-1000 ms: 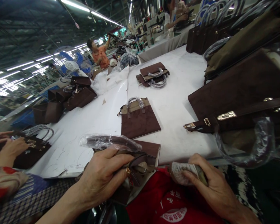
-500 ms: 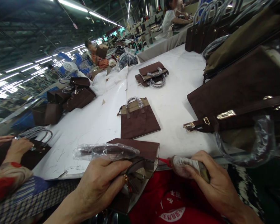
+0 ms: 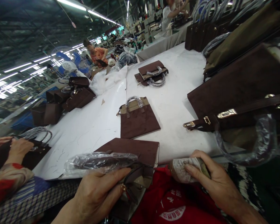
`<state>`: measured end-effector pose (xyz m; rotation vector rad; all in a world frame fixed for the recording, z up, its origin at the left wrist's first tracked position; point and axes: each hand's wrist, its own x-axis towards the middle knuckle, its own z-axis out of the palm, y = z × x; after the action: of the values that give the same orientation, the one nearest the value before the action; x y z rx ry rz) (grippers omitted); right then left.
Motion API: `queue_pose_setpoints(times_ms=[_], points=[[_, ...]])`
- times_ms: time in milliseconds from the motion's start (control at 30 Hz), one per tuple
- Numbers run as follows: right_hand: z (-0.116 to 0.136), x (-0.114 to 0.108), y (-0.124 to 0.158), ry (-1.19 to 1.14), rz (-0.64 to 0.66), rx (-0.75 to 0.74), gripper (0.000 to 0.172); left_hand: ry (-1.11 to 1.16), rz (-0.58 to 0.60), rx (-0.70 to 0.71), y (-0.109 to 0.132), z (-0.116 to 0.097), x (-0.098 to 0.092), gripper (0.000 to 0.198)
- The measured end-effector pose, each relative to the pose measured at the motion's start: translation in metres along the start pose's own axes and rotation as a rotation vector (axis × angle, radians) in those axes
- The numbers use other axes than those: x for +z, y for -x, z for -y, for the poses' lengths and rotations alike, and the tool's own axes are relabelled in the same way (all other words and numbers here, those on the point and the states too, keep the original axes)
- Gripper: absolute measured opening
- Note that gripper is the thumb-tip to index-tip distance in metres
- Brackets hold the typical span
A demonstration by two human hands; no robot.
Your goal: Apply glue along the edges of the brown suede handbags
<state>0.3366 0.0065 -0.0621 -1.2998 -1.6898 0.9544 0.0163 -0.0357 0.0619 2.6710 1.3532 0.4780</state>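
Though unclear, probably a bottle (image 3: 180, 170) in right fingers (image 3: 197, 175)

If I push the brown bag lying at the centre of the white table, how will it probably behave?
The bag should stay fairly stiff: it looks flat and straight-edged. Lying flat on the table, it would probably slide rather than roll. Its handles might feel slippery, since they look plastic-wrapped.

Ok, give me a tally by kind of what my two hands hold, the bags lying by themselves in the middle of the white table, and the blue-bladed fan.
Bags: 3 (held bag in your left hand; nearer bag and farther bag lying mid-table)
Bottles: 1 (bottle in your right hand)
Fans: 1 (fan)
Total: 5
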Motion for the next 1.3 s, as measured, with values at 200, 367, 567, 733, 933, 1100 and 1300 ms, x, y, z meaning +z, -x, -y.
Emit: queue_pose_setpoints(times_ms=[200,367,567,733,933,1100,1300], points=[[0.001,0.002,0.003,0.061,-0.107,-0.060,0.016,-0.069,-0.016,0.031,0.006,-0.001,0.000,0.031],[-0.001,0.001,0.005,0.044,-0.051,-0.020,0.019,-0.137,0.010,0.048,0.009,-0.003,-0.005,0.031],[-0.003,0.000,0.005,0.047,-0.072,-0.020,0.017,-0.327,0.066,0.051,0.038,-0.001,-0.001,0.036],[-0.003,0.000,0.007,0.066,-0.088,-0.042,0.017,-0.479,0.184,0.079,0.054,-0.001,-0.005,0.040],[-0.003,0.000,0.007,0.012,0.003,0.071,0.022,-0.441,0.149,0.085,0.048,-0.002,-0.006,0.043],[-0.003,-0.001,0.006,0.071,-0.105,0.015,0.021,-0.404,0.145,0.083,0.046,-0.002,-0.004,0.044],[0.006,-0.001,0.010,-0.039,-0.045,0.091,0.024,-0.288,0.040,0.065,0.028,-0.004,-0.003,0.041]])
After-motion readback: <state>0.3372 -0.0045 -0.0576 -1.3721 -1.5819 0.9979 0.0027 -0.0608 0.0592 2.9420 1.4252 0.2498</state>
